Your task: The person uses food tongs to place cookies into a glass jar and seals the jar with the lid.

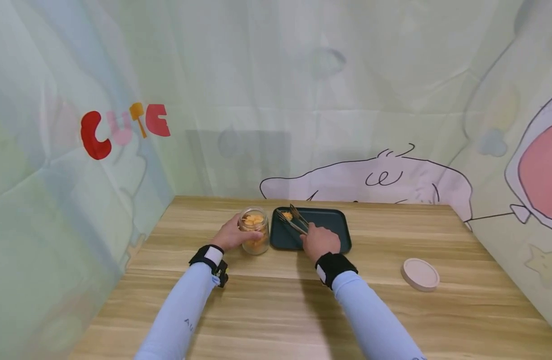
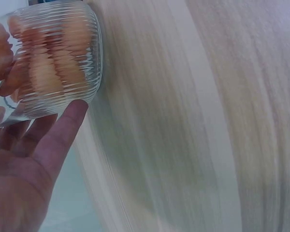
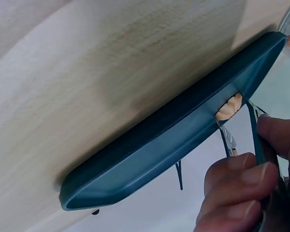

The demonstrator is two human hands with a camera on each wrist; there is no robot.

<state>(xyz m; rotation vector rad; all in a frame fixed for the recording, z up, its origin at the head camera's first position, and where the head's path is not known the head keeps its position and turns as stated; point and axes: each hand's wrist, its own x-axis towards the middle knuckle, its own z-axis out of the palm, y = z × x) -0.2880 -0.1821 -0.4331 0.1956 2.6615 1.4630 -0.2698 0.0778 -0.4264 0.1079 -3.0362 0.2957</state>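
My left hand (image 1: 230, 235) grips a clear glass jar (image 1: 256, 248), its thumb across the near side. Orange crinkled snack pieces (image 2: 48, 72) show through the ribbed glass in the left wrist view. In my right hand (image 1: 322, 243) is a pair of metal tongs (image 1: 297, 224), pointed toward the left end of a dark green tray (image 1: 334, 221). One orange crinkled snack piece (image 3: 229, 107) is at the tongs' tips, within the tray's left end. The tongs' arms stand apart; whether they touch the piece I cannot tell.
A round pale pink lid (image 1: 420, 274) lies on the wooden table (image 1: 276, 310) to the right. Printed cloth (image 1: 276, 100) hangs behind the table and along both sides. The jar stands close to the tray's left edge.
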